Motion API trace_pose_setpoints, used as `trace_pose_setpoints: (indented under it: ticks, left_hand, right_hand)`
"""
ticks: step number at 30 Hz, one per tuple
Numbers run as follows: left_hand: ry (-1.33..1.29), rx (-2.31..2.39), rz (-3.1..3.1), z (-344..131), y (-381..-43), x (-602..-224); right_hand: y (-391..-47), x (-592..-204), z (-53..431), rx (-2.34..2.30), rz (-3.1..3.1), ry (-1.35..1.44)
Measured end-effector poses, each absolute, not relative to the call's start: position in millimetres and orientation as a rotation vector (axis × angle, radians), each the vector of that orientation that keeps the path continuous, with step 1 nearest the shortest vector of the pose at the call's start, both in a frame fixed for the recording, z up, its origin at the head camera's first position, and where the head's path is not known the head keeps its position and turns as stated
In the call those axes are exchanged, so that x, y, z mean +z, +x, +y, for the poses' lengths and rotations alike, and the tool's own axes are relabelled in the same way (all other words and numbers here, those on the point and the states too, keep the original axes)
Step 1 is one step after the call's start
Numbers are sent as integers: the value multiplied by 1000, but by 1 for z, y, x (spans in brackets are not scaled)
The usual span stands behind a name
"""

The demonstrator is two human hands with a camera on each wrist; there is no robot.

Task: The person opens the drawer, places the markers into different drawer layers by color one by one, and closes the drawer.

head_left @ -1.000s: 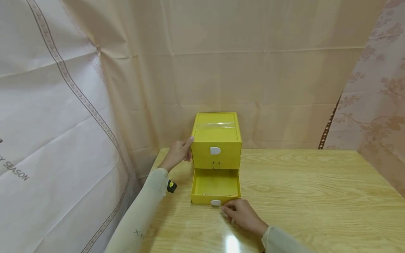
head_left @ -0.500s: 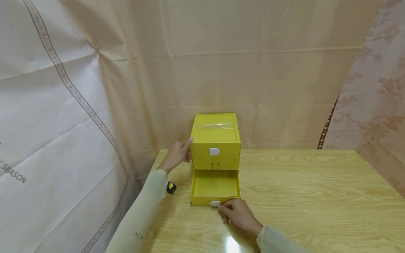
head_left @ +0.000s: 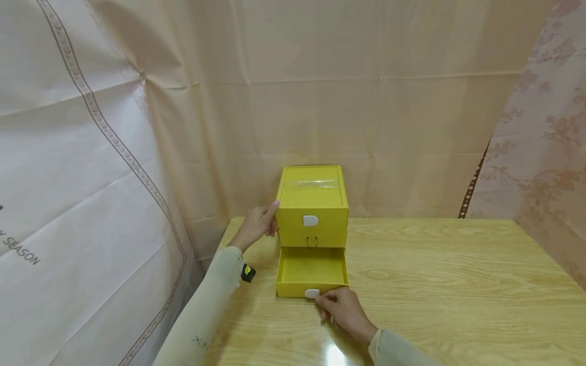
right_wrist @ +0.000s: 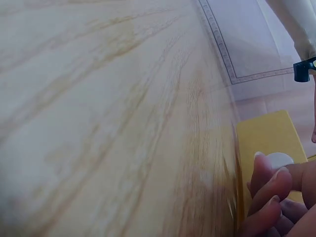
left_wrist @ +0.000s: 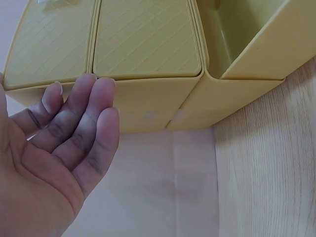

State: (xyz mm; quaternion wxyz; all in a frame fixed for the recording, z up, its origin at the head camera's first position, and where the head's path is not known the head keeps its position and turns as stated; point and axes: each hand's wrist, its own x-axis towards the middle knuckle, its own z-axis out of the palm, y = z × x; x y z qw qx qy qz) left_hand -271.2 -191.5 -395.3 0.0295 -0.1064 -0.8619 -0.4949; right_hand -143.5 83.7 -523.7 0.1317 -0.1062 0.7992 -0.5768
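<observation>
A yellow two-drawer box (head_left: 313,195) stands at the back of the table, clear tape across its top. Its bottom drawer (head_left: 290,291) is pulled out, and I see only its bare yellow floor. My left hand (head_left: 255,226) steadies the box from the left, thumb at the top front corner. In the left wrist view, the fingers (left_wrist: 101,133) are lightly bent and touch the side wall. At the drawer's front, my right hand (head_left: 345,311) pinches the edge of the white pull tab (head_left: 311,293); the right wrist view shows its fingers curled beside the tab (right_wrist: 280,160).
The upper drawer front (head_left: 293,223) is closed and has a white tab of its own and a dark loop below. Wood-grain tabletop (head_left: 448,284) stretches to the right. Patterned cloth (head_left: 375,112) hangs behind and at both sides.
My right hand has shifted slightly left, its thumb and finger now at the tab's edge. The left hand and the drawer stay where they were.
</observation>
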Motion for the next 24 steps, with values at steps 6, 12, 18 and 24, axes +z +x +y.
trace_pose_setpoints:
  ticks: [6, 12, 18, 24]
  left_hand:
    - [-329, -1526, -2660, -191, -270, -394]
    - [-323, -1534, -2662, -191, -270, -394]
    - [-318, -1525, -2665, -191, -270, -394]
    - [-328, -1513, -2659, -191, -270, -395]
  right_hand:
    - [-144, -526, 83, -1686, 2323, -275]
    - [-145, -523, 81, -1710, 2288, -244]
    - [-145, -520, 80, -1719, 2280, -203]
    - [-148, -519, 78, -1720, 2288, -159]
